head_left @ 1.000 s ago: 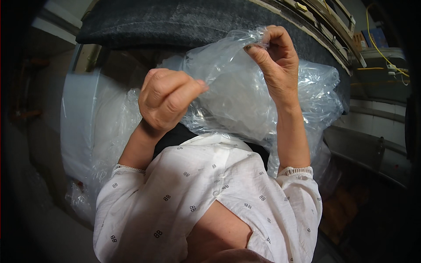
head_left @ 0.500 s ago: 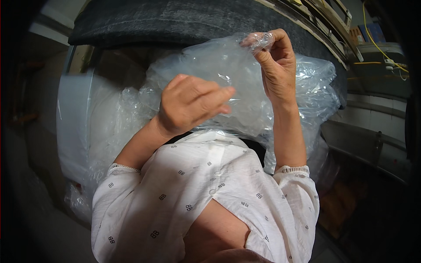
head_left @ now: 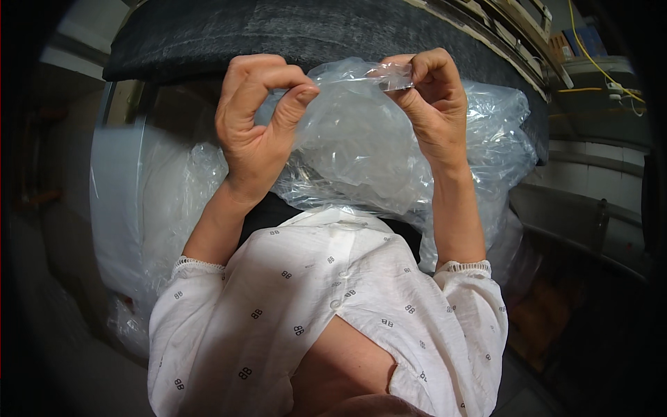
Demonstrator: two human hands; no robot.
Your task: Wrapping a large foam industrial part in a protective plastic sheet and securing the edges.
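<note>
Left fingers [head_left: 276,74] and right fingers [head_left: 417,105] pinch clear film [head_left: 365,128], its held edge running left to right.

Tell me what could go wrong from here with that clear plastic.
The left hand and right hand appear to pinch the clear plastic only by its upper edge, at the fingertips, so it could slip free or tear there if pulled hard.

Below them the plastic hangs in loose, crumpled folds, so layers might cling together or twist.
</note>
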